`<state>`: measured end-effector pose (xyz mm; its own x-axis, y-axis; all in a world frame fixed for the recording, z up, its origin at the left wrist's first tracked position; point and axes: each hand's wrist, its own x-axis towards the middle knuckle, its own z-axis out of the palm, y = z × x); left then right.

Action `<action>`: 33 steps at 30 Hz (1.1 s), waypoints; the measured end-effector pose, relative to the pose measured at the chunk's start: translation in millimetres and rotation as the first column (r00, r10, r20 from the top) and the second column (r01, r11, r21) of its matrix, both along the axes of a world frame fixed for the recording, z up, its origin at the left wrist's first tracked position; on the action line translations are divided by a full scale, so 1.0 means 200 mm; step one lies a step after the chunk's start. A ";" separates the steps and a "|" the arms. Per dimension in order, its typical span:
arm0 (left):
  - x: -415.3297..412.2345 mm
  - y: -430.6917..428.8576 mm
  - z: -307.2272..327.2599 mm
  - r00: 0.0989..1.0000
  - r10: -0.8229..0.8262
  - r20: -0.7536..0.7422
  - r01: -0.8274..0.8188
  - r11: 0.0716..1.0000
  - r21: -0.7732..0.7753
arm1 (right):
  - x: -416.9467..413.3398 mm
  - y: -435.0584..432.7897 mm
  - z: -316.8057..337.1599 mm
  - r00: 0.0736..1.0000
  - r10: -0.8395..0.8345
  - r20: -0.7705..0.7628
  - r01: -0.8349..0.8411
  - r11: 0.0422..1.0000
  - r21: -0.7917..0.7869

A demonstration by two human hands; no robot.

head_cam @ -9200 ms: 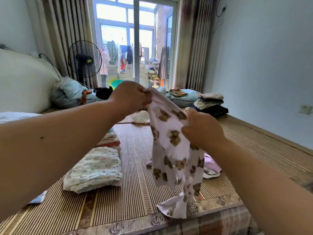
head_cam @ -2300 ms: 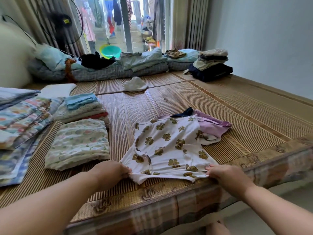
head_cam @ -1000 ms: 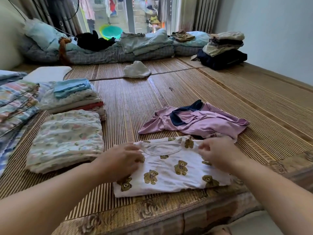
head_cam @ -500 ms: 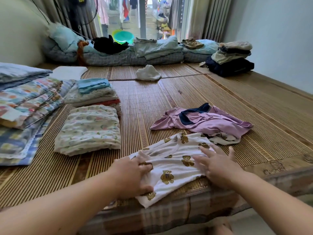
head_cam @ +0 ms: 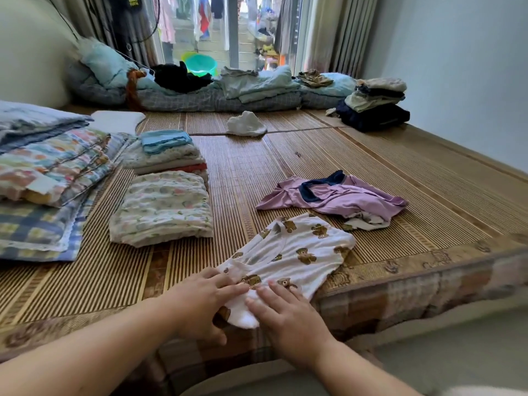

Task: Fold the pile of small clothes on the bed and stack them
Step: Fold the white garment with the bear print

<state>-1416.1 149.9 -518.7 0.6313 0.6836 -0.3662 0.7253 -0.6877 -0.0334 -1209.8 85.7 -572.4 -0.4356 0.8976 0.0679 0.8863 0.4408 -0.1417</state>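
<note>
A white bear-print garment (head_cam: 297, 252) lies folded into a narrow strip at the near edge of the bed mat (head_cam: 257, 172). My left hand (head_cam: 200, 304) and my right hand (head_cam: 285, 312) press flat on its near end with straight fingers. Behind it lies a crumpled purple garment with a navy collar (head_cam: 337, 195), with a scrap of white cloth (head_cam: 365, 222) under its right side. To the left sits a folded floral piece (head_cam: 163, 207), and behind that a folded stack topped with blue (head_cam: 165, 151).
Folded blankets (head_cam: 43, 172) fill the far left. A small white cloth (head_cam: 245, 124) lies mid-mat. Bedding (head_cam: 228, 90) lines the window side, with a dark folded pile (head_cam: 374, 107) at the back right. The bed edge (head_cam: 400, 284) drops to the floor on the right.
The bear-print garment went from held up, to spread flat, to folded in half, then into a narrow strip. Both hands have slid toward its near end.
</note>
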 end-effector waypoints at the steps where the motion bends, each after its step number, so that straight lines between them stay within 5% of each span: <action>1: -0.01 0.00 -0.01 1.000 0.000 0.021 0.000 1.000 0.003 | 0.00 0.01 0.03 1.000 -0.004 -0.014 0.004 1.000 0.000; 4: -0.03 0.01 -0.05 0.995 0.001 0.099 -0.004 1.000 0.026 | 0.03 -0.01 0.10 0.942 -0.070 -0.327 0.025 0.990 -0.138; 8: -0.04 0.02 -0.02 0.967 0.024 0.254 -0.026 1.000 0.006 | 0.06 -0.05 0.19 0.644 -0.318 -0.696 0.007 0.912 -0.410; 13: -0.08 0.08 0.02 0.943 -0.057 0.327 0.041 0.998 0.057 | 0.08 -0.06 0.22 0.455 -0.408 -0.791 -0.083 0.865 -0.494; 19: -0.06 0.12 0.13 0.850 0.051 0.524 0.012 0.993 -0.116 | 0.13 -0.07 0.20 0.379 -0.419 -0.825 -0.027 0.886 -0.462; 22: -0.03 0.13 0.17 0.796 0.085 0.599 0.013 0.987 -0.158 | 0.13 -0.08 0.21 0.450 -0.334 -0.828 0.089 0.940 -0.331; 24: -0.01 0.14 0.19 0.775 0.126 0.620 -0.013 0.983 -0.184 | 0.15 -0.08 0.20 0.628 -0.158 -0.762 0.158 0.985 -0.074; 27: 0.01 0.15 0.19 0.769 0.215 0.602 -0.095 0.970 -0.225 | 0.17 -0.07 0.21 0.889 0.057 -0.454 0.068 0.965 0.255; 30: 0.03 0.13 0.20 0.746 0.297 0.596 -0.148 0.947 -0.286 | 0.16 -0.09 0.26 0.976 0.057 -0.211 0.007 0.957 0.290; 33: 0.05 0.09 0.21 0.738 0.321 0.593 -0.151 0.936 -0.318 | 0.13 -0.13 0.30 0.992 -0.016 -0.124 0.053 0.954 0.295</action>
